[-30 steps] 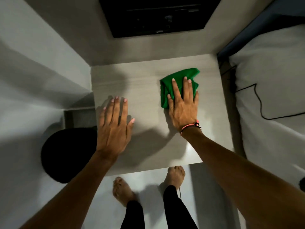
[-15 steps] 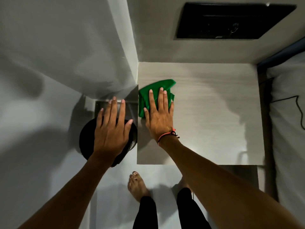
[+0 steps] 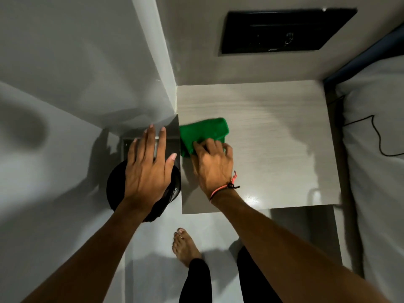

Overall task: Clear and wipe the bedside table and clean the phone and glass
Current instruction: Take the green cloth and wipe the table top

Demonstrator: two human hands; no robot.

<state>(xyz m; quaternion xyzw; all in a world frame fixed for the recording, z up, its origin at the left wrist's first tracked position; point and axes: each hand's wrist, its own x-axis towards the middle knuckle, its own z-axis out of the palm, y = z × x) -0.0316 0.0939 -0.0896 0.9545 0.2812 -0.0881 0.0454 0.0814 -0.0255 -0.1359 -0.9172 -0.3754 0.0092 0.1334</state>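
A folded green cloth (image 3: 203, 131) lies at the left edge of the pale wood-grain bedside table (image 3: 273, 145). My right hand (image 3: 213, 166) rests on the cloth's near edge with its fingers curled, gripping the fabric. My left hand (image 3: 148, 169) hovers flat, fingers spread, left of the table's edge and above a round black bin (image 3: 175, 189). It holds nothing. No phone or glass shows in this view.
A black panel (image 3: 282, 29) is set in the wall behind the table. A bed with white bedding (image 3: 376, 149) and a black cable (image 3: 378, 136) lies on the right. White walls form a corner on the left. My bare foot (image 3: 183, 248) stands on the floor in front.
The cloth was swept from the table's right side to its left edge. My right hand's fingers went from flat on it to curled around it. My left hand moved off the tabletop, over the bin.
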